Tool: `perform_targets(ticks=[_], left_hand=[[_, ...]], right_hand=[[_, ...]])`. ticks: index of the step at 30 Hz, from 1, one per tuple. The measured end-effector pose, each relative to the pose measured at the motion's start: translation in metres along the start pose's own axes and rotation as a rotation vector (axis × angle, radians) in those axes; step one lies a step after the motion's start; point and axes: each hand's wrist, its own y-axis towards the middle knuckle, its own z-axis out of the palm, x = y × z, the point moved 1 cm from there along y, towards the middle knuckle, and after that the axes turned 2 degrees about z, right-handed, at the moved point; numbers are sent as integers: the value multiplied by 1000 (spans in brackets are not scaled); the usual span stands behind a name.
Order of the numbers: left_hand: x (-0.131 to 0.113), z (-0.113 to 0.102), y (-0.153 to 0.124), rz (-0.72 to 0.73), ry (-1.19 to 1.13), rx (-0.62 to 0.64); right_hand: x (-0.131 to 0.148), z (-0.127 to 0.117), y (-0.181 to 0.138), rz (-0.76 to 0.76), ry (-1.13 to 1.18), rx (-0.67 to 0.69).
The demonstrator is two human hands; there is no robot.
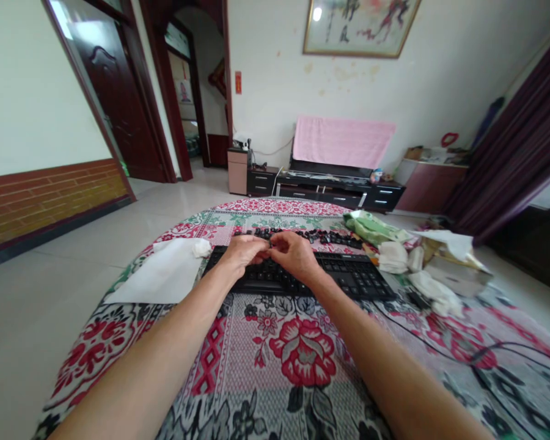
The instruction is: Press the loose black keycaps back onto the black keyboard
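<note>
A black keyboard (352, 275) lies across the patterned tablecloth, its middle partly hidden by my hands. Just above it, my left hand (245, 252) and my right hand (296, 253) meet with fingertips pinched together. Between them is a small dark keycap (270, 244), mostly covered by the fingers. Behind the keyboard, many loose black keycaps (334, 238) lie in an uneven row. A white sheet of paper (160, 275) rests left of the keyboard, with a crumpled tissue (202, 247) at its upper right corner.
On the right of the table are a green cloth (378, 227), crumpled white tissues (435, 293) and an open box (458, 269). A black cable (421, 336) runs over the tablecloth (302, 354) to the right. Beyond stands a low TV cabinet (321, 190) with a pink towel (343, 140) above.
</note>
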Motion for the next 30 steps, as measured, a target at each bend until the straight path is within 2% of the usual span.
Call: perform_targets(ticks=[3, 8, 12, 16, 21, 25, 28, 30], left_hand=[[3, 0, -9, -13, -101, -19], [10, 6, -16, -41, -166, -16], [12, 10, -16, -38, -160, -17], [9, 6, -16, 75, 65, 41], [8, -7, -14, 233, 394, 31], [10, -11, -13, 370, 524, 153], [10, -10, -13, 389, 581, 238], [10, -10, -13, 397, 630, 247]], right_hand=[[3, 3, -7, 8, -28, -53], [7, 1, -16, 9, -43, -6], [5, -1, -18, 57, -72, -33], [-1, -8, -16, 34, -18, 39], [-10, -21, -16, 30, -16, 162], [-7, -22, -18, -35, -63, 219], [-4, -19, -19, -61, -56, 245], [-4, -16, -20, -55, -49, 260]])
